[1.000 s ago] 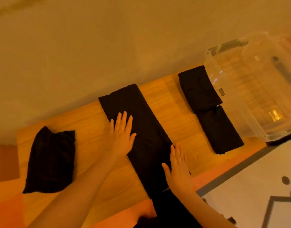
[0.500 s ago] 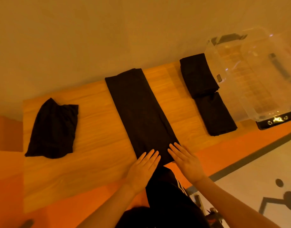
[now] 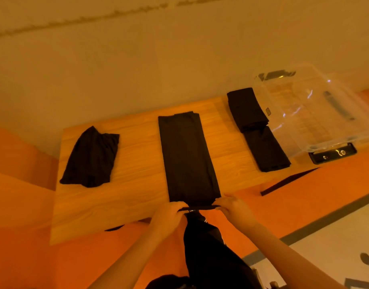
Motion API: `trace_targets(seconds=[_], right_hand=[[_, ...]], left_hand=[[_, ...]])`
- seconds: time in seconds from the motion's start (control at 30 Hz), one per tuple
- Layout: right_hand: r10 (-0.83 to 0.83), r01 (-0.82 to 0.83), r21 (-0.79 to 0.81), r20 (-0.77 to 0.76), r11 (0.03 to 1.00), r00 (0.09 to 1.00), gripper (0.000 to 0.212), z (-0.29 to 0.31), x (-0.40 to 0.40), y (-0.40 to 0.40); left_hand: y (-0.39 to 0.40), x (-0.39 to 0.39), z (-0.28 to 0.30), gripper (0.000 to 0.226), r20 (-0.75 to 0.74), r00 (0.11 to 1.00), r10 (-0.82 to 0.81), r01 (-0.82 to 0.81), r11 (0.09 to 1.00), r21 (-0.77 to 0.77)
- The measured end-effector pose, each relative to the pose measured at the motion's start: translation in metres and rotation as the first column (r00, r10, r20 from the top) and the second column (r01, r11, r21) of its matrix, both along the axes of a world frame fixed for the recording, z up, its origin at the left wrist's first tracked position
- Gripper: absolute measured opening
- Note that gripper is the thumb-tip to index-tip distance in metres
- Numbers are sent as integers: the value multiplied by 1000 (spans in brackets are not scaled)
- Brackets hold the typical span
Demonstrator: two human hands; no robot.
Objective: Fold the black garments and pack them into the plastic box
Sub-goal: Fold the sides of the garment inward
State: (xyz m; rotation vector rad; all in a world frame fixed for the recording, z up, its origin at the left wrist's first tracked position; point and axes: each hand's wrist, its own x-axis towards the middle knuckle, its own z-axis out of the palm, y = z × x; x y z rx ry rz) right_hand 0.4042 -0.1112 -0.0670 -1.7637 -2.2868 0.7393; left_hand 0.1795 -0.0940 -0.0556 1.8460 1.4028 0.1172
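At the counter's (image 3: pixel 137 180) near edge, the left hand (image 3: pixel 169 215) and right hand (image 3: pixel 233 207) each pinch a corner of the long folded garment (image 3: pixel 187 159), which stretches away. Beyond lie a crumpled garment (image 3: pixel 92 157) left, two folded garments (image 3: pixel 256 128) right, beside the plastic box (image 3: pixel 316 113).

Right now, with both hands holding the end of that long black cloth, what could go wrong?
1. The left hand and right hand pinch only the near edge of the long black garment, so lifting it unevenly could skew the fold.
2. That edge sits near the table front, so it might slip off.
3. The plastic box looks to overhang the table's right end; a bump could tip it.
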Motion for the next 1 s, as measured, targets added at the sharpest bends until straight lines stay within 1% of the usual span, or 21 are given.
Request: trace_targets(seconds=[0.03, 0.07, 0.13, 0.2, 0.27, 0.33, 0.4, 0.47, 0.5, 0.6, 0.67, 0.77, 0.83, 0.9, 0.93, 1.0], right_hand=[[-101, 88, -142, -81, 986, 992, 24, 7, -2, 0], [-174, 132, -248, -157, 960, 972, 24, 15, -3, 0], [-250, 149, -349, -264, 925, 932, 21, 27, -3, 4], [-262, 123, -387, -329, 914, 908, 17, 46, -4, 15], [-287, 111, -417, -387, 902, 876, 16, 58, -5, 34], [-370, 169, -438, -428, 883, 824, 18, 66, -6, 59], [-450, 233, -452, -465, 861, 762, 22, 71, -9, 90], [-525, 281, -483, -502, 829, 687, 23, 72, -11, 124], [-543, 294, -491, -507, 820, 669, 22, 71, -11, 142], [-539, 295, -497, -471, 816, 698, 21, 68, -11, 194], [-537, 307, -495, -432, 813, 725, 24, 63, -12, 228], [-521, 325, -485, -349, 812, 779, 30, 46, -15, 268], [-502, 308, -487, -340, 817, 795, 34, 28, -16, 282], [-510, 324, -481, -329, 815, 794, 41, 11, -15, 285], [-518, 343, -466, -324, 816, 792, 41, 4, -16, 285], [-539, 394, -416, -327, 819, 776, 33, -3, -18, 283]], left_hand=[[0, -2, 7, 22, 32, 999, 1, 1, 998, -67], [2, -5, 14, 18, 63, 998, -12, 19, 992, -124], [8, -14, 26, 12, 104, 994, -41, 65, 969, -238], [21, -22, 37, 13, 108, 993, -38, 68, 955, -288], [39, -26, 48, 13, 127, 992, -3, 35, 968, -249], [61, -25, 59, 8, 211, 971, 116, -62, 967, -246], [87, -23, 67, 7, 277, 927, 252, -181, 949, -260], [114, -19, 69, 12, 297, 889, 347, -280, 928, -246], [129, -17, 67, 14, 300, 874, 382, -321, 918, -235], [176, -9, 59, 13, 302, 837, 457, -403, 887, -225], [206, -6, 50, 12, 280, 818, 501, -454, 864, -220], [245, -4, 26, 24, 226, 797, 559, -523, 828, -204], [259, -4, 9, 31, 164, 812, 559, -532, 827, -182], [265, -5, -7, 34, 147, 814, 562, -533, 823, -196], [265, -6, -14, 32, 132, 817, 561, -534, 823, -194], [266, -6, -22, 24, 96, 817, 569, -553, 820, -147]])
